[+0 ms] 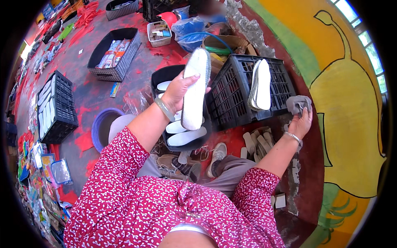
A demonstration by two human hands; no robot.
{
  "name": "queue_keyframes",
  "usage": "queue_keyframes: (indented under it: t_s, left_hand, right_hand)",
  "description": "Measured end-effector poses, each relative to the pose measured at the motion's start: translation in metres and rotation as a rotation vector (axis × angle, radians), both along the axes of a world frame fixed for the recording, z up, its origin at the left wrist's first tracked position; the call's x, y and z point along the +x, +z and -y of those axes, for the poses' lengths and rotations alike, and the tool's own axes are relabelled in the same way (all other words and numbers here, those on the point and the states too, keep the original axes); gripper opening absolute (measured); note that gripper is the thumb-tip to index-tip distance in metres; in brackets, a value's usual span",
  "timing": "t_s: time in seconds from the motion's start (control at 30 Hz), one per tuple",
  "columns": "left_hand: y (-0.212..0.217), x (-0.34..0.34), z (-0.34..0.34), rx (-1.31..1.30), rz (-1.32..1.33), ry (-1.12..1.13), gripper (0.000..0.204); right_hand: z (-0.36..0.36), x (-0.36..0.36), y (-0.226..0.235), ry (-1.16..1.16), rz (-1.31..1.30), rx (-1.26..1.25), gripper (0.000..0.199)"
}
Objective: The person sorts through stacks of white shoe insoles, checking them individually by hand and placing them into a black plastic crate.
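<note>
My left hand is closed around a white insole, held upright above a dark bin with more white insoles lying in it. Grey edging shows along the held insole's upper right side; whether it is one piece or a pair I cannot tell. Off to the right, my right hand grips a crumpled grey cloth near the painted wall. Between the hands, a small stack of white and grey insoles rests on top of an upturned black plastic crate.
A black crate of white insoles stands at the left. Nearby are a purple tub, a checked fabric box of packets and a small white basket. Loose insoles lie below the upturned crate, close to my shoe.
</note>
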State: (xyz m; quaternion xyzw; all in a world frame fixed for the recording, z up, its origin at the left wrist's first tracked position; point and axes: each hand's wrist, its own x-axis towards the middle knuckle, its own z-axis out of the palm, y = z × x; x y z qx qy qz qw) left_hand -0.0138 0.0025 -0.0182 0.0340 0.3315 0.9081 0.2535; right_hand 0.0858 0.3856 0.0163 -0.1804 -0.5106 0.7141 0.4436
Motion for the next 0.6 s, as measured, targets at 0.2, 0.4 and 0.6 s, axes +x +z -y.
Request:
queue_keyframes:
  t_s: [0.2, 0.4, 0.6]
  left_hand:
    - [-0.004, 0.006, 0.002, 0.016, -0.050, -0.177, 0.049]
    - [-0.001, 0.014, -0.001, -0.024, -0.168, -0.198, 0.053]
    - [0.006, 0.024, -0.002, 0.025, -0.205, -0.282, 0.053]
  right_hand:
    - [0.018, -0.016, -0.011, -0.085, 0.681, 0.310, 0.047]
    - [0.152, -0.019, 0.037, 0.163, 0.206, 0.466, 0.031]
    - [0.228, -0.031, 0.003, 0.832, 0.220, -0.060, 0.053]
